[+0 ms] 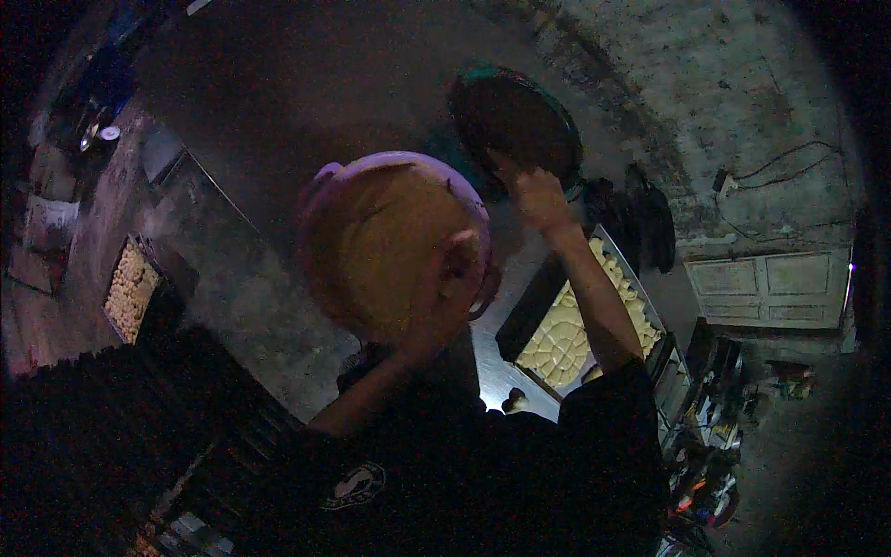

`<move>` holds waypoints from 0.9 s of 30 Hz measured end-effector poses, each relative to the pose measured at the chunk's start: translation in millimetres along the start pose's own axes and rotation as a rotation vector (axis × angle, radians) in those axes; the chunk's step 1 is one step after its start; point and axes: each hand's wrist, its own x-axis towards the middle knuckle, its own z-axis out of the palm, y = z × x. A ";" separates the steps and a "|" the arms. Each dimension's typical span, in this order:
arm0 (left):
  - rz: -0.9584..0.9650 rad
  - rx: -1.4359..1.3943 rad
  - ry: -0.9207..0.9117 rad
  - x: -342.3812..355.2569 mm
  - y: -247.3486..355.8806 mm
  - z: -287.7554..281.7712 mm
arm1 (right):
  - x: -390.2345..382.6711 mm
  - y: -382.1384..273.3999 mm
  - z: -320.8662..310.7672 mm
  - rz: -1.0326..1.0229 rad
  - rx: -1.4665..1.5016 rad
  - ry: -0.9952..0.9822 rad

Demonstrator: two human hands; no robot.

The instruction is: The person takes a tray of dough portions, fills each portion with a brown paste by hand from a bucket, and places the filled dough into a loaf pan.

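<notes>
Over the inner right side of a large purple basin (394,160) is my left hand (457,269), its fingers curled together in dim light. What they hold, if anything, cannot be made out. Brownish-yellow contents (380,237) fill much of the basin's inside. To its right, my right hand (541,198) reaches over the near rim of a dark round tub (520,111) with a greenish edge. One finger stretches toward the tub's inside and nothing shows in that hand; its other fingers are hard to see. The tub's contents are lost in shadow.
Beneath my right forearm lies a tray of pale shaped dough pieces (557,343), beside a bright metal surface (492,367). Another tray with small round pieces (132,292) sits at far left. A white cabinet (775,288) and cluttered items (710,473) stand at right.
</notes>
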 end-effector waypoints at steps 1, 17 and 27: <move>-0.086 -0.092 -0.032 3.5 0.6 -6.3 | 3.8 -0.7 2.8 -0.032 0.077 -0.012; -0.152 0.011 -0.231 -102.7 -60.9 113.7 | -244.7 -110.5 -136.1 0.395 1.563 0.517; -0.128 0.530 -0.454 -199.8 -178.4 161.9 | -434.4 -119.2 -180.1 0.340 0.688 0.675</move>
